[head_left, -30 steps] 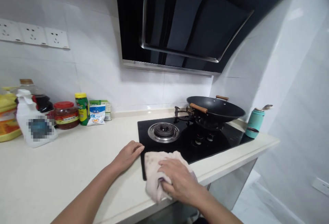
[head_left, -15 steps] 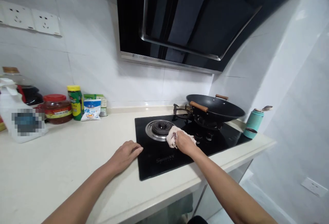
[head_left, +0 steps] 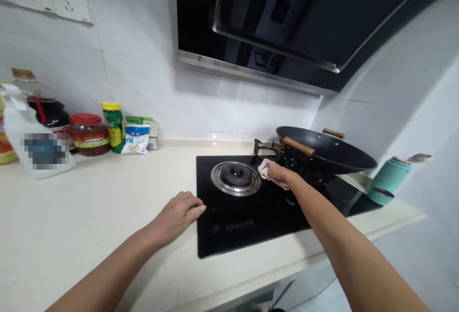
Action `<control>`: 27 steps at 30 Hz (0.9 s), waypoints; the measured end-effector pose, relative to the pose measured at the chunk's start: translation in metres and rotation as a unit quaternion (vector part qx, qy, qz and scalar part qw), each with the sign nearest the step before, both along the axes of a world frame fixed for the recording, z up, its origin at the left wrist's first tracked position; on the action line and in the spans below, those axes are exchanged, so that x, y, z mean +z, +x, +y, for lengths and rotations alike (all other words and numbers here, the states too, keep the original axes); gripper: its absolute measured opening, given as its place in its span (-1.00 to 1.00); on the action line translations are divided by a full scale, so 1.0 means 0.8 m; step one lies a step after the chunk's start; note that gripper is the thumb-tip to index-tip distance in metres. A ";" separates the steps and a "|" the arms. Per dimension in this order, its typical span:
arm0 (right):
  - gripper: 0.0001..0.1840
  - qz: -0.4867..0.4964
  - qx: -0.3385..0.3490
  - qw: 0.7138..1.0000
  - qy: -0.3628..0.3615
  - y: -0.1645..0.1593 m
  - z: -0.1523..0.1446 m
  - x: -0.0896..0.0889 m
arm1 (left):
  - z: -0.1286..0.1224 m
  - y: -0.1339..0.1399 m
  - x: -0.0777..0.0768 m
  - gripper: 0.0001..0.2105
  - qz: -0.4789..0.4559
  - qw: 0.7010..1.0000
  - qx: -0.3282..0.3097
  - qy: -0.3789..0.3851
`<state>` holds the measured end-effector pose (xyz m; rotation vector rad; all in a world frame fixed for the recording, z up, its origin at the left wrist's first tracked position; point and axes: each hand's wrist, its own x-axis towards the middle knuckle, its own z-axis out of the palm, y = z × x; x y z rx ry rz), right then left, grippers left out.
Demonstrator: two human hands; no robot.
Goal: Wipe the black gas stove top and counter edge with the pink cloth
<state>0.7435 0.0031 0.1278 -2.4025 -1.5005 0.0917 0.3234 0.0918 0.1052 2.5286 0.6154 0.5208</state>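
My right hand (head_left: 279, 172) is closed on a pale, crumpled cloth (head_left: 266, 168), pressed to the black glass gas cooktop (head_left: 229, 235) just right of the left burner (head_left: 236, 174). That burner is round, with a dark cap inside a shiny metal ring. At the cooktop's left edge my left hand (head_left: 182, 211) rests on the counter, fingers loosely bent and thumb stretched out, holding nothing. Behind my right hand, a black wok (head_left: 333, 152) with wooden handles sits over the right burner. My right forearm hides part of the knobs.
A range hood (head_left: 258, 63) hangs low above the cooktop. A teal cylinder-shaped container (head_left: 390, 177) stands at the right end. Along the left of the counter (head_left: 107, 197) are a white spray bottle (head_left: 38, 140), a red-lidded jar (head_left: 89, 135), a green-and-yellow canister (head_left: 114, 128) and packets (head_left: 136, 139).
My right hand has slid the cloth from the left burner's front right rim back and to the right. The view has shifted slightly; my left hand stays at the cooktop edge.
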 end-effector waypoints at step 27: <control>-0.35 -0.075 -0.028 0.989 -0.125 -0.053 -0.037 0.020 | 0.005 0.007 -0.012 -0.57 -0.012 0.998 0.010 0.055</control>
